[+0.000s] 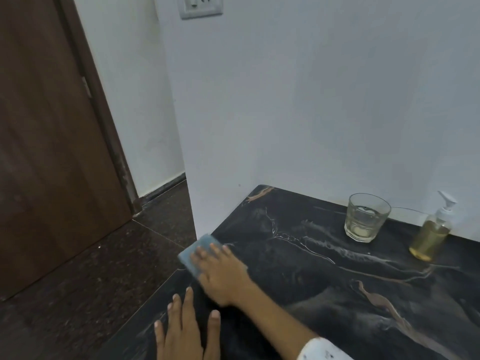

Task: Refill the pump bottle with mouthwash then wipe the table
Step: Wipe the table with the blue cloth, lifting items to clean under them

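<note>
Head view: right hand [220,271] is pressed flat on a blue sponge [197,252] at the bench [324,294] left edge, fingers straight and spread over it, sponge poking out past the fingertips; left hand [185,331] lies flat on the bench just beside it, nearer the camera, fingers straight and apart, holding nothing; pump bottle [432,235] with yellowish liquid stands upright at the far right near the wall, well apart from both hands; a glass [366,218] with a little liquid at the bottom sits just left of it; brown door [52,139] on the left, a wall socket [201,6] up top.
</note>
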The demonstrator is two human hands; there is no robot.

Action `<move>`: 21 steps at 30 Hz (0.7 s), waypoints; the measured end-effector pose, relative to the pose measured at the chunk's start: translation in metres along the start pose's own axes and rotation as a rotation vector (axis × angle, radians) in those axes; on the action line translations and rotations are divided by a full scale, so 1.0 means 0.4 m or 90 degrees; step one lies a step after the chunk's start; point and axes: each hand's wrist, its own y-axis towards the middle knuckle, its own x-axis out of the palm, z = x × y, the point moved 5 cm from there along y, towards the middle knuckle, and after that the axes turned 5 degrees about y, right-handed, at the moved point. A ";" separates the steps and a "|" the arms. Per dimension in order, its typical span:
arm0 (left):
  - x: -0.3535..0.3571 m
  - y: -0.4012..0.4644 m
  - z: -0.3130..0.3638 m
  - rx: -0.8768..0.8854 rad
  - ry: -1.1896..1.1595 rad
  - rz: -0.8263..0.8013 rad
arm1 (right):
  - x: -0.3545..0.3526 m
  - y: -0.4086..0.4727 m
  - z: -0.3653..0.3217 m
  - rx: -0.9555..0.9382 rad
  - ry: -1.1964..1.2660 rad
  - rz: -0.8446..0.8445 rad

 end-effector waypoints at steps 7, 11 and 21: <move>0.029 0.036 0.003 0.025 -0.004 0.028 | -0.036 -0.256 0.109 -0.064 0.046 0.004; 0.031 0.038 0.019 0.055 0.119 -0.069 | -0.099 -0.174 0.320 0.164 -0.006 -0.012; 0.041 0.002 0.067 0.047 0.081 -0.041 | -0.055 0.014 0.117 0.012 0.061 -0.022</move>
